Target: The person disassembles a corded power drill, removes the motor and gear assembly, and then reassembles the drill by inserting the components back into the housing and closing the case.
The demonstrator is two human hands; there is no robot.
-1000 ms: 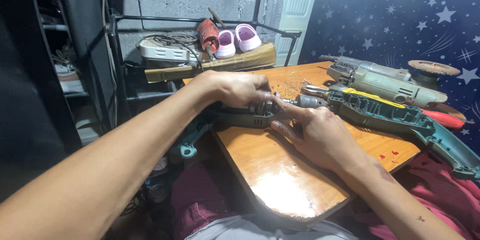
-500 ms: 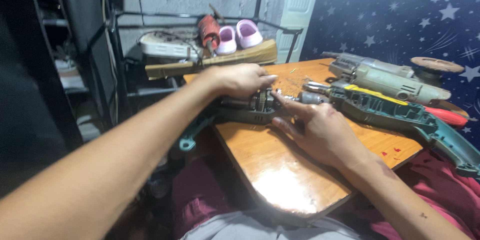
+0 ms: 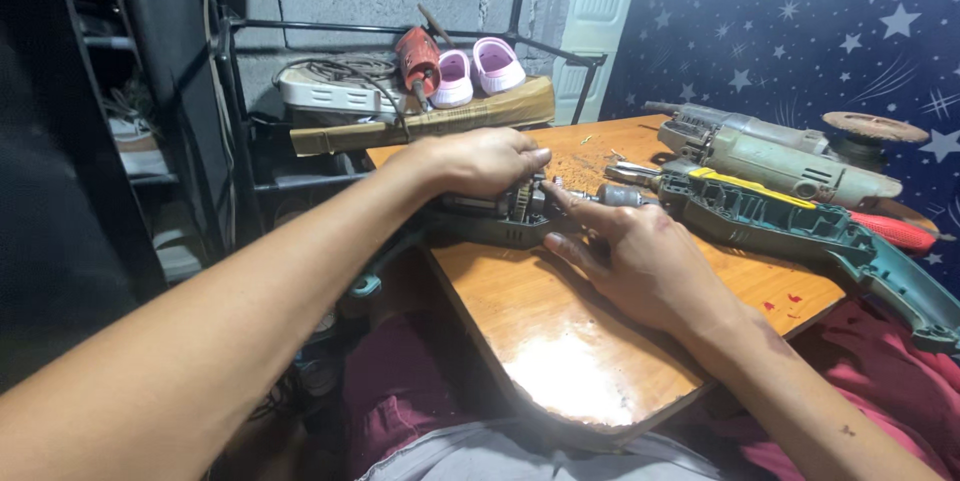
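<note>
Hands are working at the near-left edge of the wooden table [image 3: 560, 341], where an opened teal drill housing [image 3: 490, 221] is lying with its gears exposed. Right hand [image 3: 650, 261] is resting flat beside it, fingers loosely spread, the index fingertip pressing at the gear end. Left hand [image 3: 485, 161] is curling over the housing from above, fingers pressed together and pinning it down. To do this well, the housing is probably best kept steady under the left palm while the right fingertips are nudging small parts gently. Farther right, a second teal drill [image 3: 800, 226] is lying; beyond it a grey angle grinder [image 3: 780, 156]. Pink shoes [image 3: 475, 71] are sitting on the far rack.
</note>
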